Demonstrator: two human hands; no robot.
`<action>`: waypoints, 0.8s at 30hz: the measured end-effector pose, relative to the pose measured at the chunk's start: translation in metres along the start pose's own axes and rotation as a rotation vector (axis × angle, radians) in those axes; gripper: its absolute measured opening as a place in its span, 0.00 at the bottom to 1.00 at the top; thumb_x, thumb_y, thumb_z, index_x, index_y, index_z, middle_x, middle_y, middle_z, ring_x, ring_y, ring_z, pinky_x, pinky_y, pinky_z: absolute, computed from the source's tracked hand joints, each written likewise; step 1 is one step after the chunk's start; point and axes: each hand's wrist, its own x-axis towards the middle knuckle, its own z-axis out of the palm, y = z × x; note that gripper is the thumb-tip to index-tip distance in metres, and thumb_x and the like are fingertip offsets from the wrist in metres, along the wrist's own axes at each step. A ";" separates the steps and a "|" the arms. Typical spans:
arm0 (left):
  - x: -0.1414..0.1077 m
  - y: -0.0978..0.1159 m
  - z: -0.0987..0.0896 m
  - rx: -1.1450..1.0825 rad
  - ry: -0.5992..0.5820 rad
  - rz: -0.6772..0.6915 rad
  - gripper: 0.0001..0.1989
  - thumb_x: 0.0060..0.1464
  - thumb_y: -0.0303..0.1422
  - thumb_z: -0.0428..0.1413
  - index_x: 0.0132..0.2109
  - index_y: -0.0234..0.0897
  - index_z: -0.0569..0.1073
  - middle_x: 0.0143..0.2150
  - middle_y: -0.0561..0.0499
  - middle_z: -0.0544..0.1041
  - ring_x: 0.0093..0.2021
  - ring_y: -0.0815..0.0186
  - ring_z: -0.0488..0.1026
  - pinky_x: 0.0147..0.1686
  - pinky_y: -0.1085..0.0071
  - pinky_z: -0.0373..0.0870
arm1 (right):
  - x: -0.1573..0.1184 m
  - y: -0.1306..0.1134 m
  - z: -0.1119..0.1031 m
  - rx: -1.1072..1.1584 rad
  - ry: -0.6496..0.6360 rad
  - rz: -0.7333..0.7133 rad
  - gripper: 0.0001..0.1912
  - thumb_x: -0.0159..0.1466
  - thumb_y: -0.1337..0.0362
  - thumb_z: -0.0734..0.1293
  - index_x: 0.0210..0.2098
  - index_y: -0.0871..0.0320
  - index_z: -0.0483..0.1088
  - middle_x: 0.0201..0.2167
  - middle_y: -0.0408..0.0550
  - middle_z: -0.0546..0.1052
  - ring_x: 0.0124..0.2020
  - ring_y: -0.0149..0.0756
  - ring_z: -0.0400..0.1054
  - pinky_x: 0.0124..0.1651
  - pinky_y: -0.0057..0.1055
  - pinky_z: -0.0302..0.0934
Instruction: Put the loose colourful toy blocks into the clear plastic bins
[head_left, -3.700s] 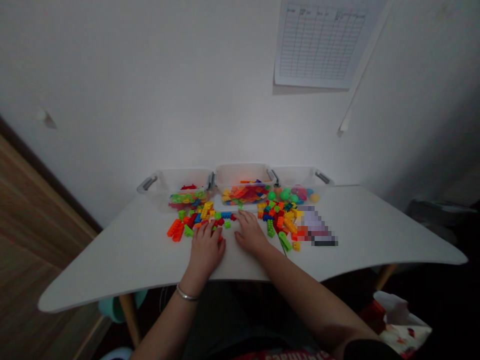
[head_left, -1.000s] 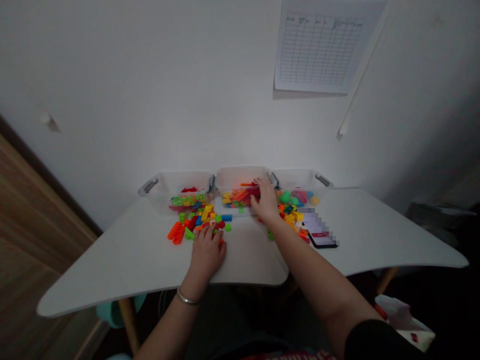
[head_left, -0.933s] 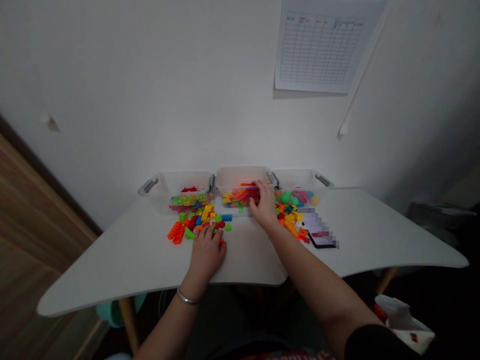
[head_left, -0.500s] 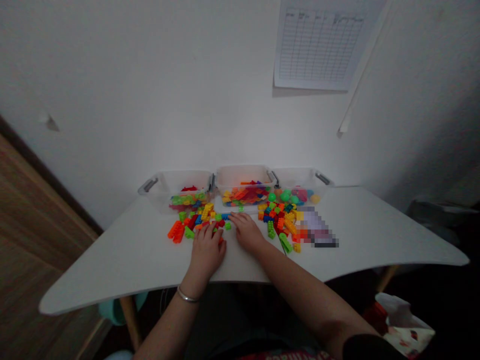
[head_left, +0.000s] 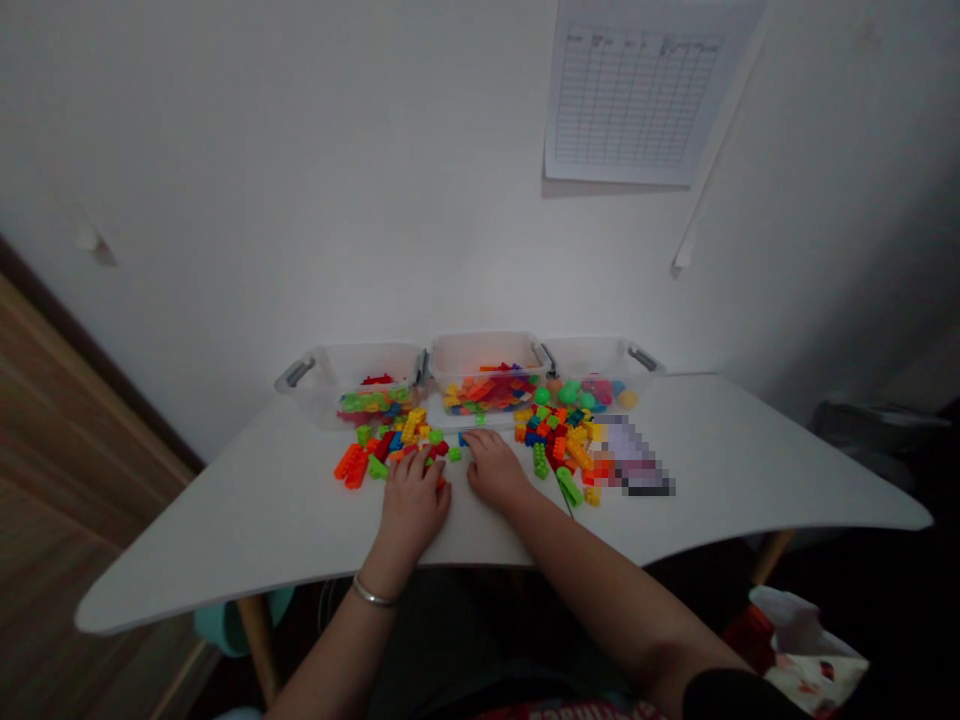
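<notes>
Coloured plastic building bricks [head_left: 555, 445] lie in loose piles on the white table [head_left: 225, 540]. My left hand [head_left: 411, 505] rests on the table with its fingers over the left pile, touching red and green bricks [head_left: 397, 458]. Whether it grips one is hidden. My right hand [head_left: 491, 470] lies just to its right, with fingertips at a blue brick [head_left: 463, 438]. Three clear plastic bins stand behind the bricks: one [head_left: 349, 385] mostly with green and red bricks, one [head_left: 486, 372] with mixed bricks, one [head_left: 600, 365] with round green and pink pieces.
A phone with a blurred screen [head_left: 636, 462] lies right of the bricks, partly covered by a pixelated patch. The table's front edge runs just below my hands. A printed grid sheet [head_left: 631, 92] hangs on the wall, and a patterned bag [head_left: 806, 650] sits low at right.
My right hand has come back from the middle bin to the table beside my left hand, uncovering the right pile. My left hand has stayed in place.
</notes>
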 end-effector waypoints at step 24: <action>-0.001 0.001 -0.002 -0.010 -0.016 -0.009 0.16 0.56 0.33 0.53 0.50 0.34 0.77 0.58 0.37 0.72 0.58 0.45 0.67 0.58 0.46 0.61 | 0.003 0.009 -0.007 -0.072 0.024 0.304 0.13 0.63 0.62 0.66 0.47 0.56 0.73 0.46 0.51 0.77 0.50 0.41 0.67 0.53 0.35 0.58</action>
